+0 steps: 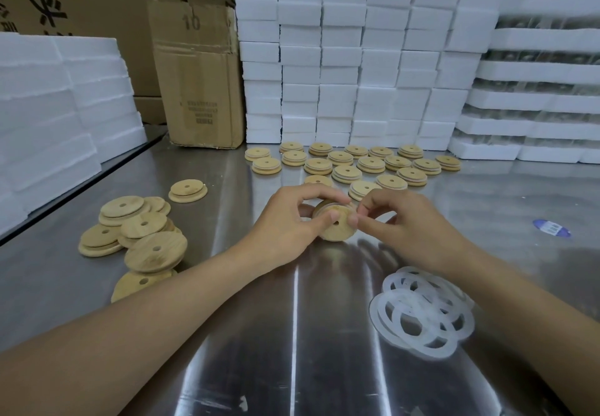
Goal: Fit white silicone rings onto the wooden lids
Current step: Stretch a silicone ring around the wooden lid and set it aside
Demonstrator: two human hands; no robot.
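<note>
My left hand (292, 221) grips a round wooden lid (337, 229) with a centre hole, held on edge just above the steel table. My right hand (399, 221) pinches the lid's upper right rim, where a thin white ring edge shows between the fingertips. A loose heap of white silicone rings (422, 311) lies near my right forearm. Several bare wooden lids (136, 230) are piled at the left. Rows of lids with white rings (357, 164) lie flat behind my hands.
The steel table (292, 334) is bounded at the back by stacked white foam blocks (357, 58) and a cardboard box (201, 75). More foam (58, 117) sits at the left. A single lid (187, 190) lies apart; a blue-white sticker (552, 228) is at the right.
</note>
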